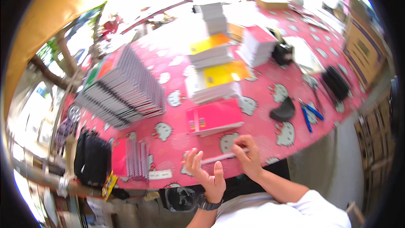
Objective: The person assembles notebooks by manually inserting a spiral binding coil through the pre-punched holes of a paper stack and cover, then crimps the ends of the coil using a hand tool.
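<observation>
The work surface is a table (260, 127) under a pink covering printed with white cat heads. Upper left: a large block of spiral-bound books (130, 91). Lower left: smaller pink spiral-bound booklets (130, 158) beside a white strip (160, 174). Centre: a pink-covered stack (219, 116), with yellow-topped stacks (225, 76) above it. Right: a dark half-round object (283, 110), blue-handled pliers (311, 115) and a ridged black object (336, 83).
</observation>
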Available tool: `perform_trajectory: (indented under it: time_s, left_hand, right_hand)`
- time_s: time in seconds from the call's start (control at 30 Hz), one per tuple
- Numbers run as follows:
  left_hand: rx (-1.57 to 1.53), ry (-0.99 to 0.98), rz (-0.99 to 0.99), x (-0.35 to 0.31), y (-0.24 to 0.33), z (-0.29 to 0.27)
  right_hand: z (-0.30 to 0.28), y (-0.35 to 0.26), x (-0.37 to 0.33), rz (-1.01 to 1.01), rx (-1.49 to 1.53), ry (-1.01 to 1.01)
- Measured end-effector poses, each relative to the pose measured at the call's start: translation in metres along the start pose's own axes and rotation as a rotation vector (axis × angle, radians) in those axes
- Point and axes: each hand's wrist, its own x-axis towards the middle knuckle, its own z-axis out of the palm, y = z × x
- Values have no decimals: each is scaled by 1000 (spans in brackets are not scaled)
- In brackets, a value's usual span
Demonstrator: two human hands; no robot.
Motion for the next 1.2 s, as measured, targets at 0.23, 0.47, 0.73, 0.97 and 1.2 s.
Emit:
perform_trajectory:
  time_s: [0.23, 0.47, 0.73, 0.97, 1.2]
  left_hand:
    - [191, -324, 372, 11, -15, 1]
    - [111, -322, 455, 10, -14, -6]
    - [157, -330, 379, 10, -15, -5]
    - [168, -324, 375, 16, -8, 0]
    - [187, -300, 398, 17, -10, -4]
  right_hand:
    - [-20, -4, 13, 60, 27, -223]
    - [-237, 4, 127, -342, -1136, 494]
    - [-292, 13, 150, 35, -1224, 321]
    - [-311, 7, 154, -28, -1275, 356]
    - [-241, -53, 125, -221, -938, 155]
